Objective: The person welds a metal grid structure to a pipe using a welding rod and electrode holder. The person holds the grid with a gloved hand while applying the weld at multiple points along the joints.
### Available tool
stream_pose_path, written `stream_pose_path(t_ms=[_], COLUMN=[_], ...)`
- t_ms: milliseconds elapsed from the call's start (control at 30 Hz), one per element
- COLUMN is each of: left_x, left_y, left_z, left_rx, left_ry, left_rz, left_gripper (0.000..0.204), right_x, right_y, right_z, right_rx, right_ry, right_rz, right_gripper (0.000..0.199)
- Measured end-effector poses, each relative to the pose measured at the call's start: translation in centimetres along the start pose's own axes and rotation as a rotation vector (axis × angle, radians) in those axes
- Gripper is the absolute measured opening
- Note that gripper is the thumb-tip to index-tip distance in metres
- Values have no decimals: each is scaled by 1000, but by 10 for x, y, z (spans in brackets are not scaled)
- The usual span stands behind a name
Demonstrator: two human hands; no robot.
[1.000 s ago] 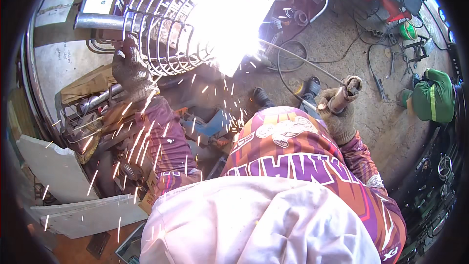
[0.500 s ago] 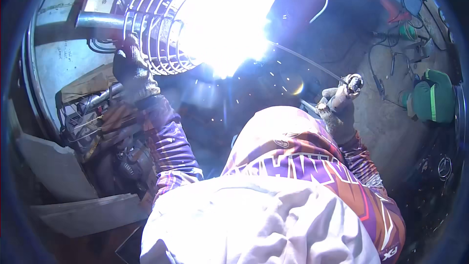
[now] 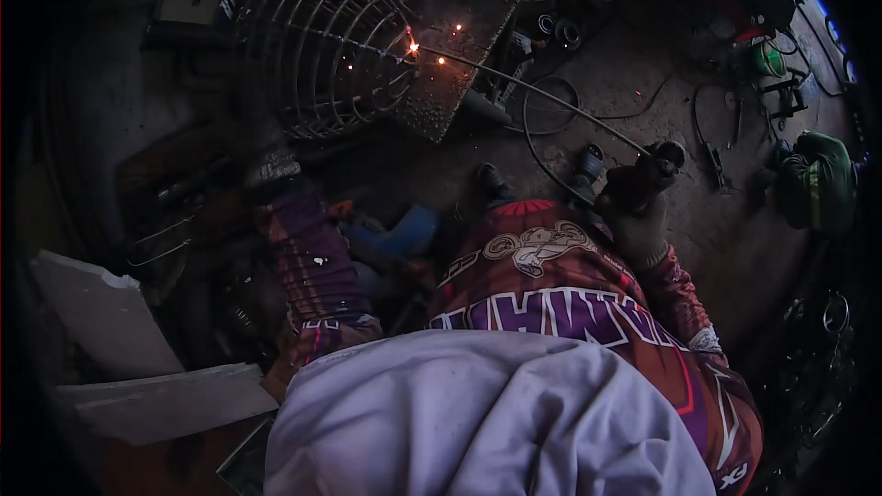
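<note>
A barrel-shaped metal wire cage [image 3: 317,46] lies on its side at the upper left. A small orange glow marks its right end, where the tip of a long welding rod [image 3: 542,92] meets or nearly meets it. My gloved right hand [image 3: 643,188] is closed round a dark electrode holder [image 3: 663,158] that clamps the rod's other end. My gloved left hand [image 3: 266,152] sits at the cage's lower left, deep in shadow. Its fingers barely show now; the earlier brighter frame has them closed on the cage's left end.
A spatter-covered metal plate [image 3: 441,83] lies beside the cage. Cable [image 3: 528,133] loops over the floor. Pale boards [image 3: 175,400] lie lower left, near a blue object [image 3: 404,231]. A person in green [image 3: 813,184] crouches at far right, near tools and a green reel [image 3: 767,59].
The blinding white arc and flying sparks have gone, leaving a small orange glow and a dark scene. Both hands are nearly where they were; the rod still reaches the cage's right end.
</note>
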State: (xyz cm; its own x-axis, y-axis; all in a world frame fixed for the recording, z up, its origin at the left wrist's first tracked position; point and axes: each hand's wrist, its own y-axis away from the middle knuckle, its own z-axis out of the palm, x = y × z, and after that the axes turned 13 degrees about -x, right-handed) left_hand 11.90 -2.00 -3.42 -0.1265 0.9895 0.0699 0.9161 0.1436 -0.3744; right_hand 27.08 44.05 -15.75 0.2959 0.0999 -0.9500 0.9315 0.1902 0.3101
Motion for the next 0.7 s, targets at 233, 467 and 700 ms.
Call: stream_pose_path(t_ms=[233, 467, 700], left_x=[12, 31, 34], left_y=[-5, -4, -3], left_z=[-7, -10, -17], left_rx=[2, 88, 58], left_ry=[445, 733, 866], left_rz=[-162, -248, -355], left_gripper=[47, 49, 34], right_x=[-9, -9, -10], right_y=[0, 0, -3], right_z=[1, -1, 0], right_rx=[-19, -53, -79], right_ry=[-86, -84, -13], right_rz=[19, 38, -25], right_gripper=[30, 28, 26])
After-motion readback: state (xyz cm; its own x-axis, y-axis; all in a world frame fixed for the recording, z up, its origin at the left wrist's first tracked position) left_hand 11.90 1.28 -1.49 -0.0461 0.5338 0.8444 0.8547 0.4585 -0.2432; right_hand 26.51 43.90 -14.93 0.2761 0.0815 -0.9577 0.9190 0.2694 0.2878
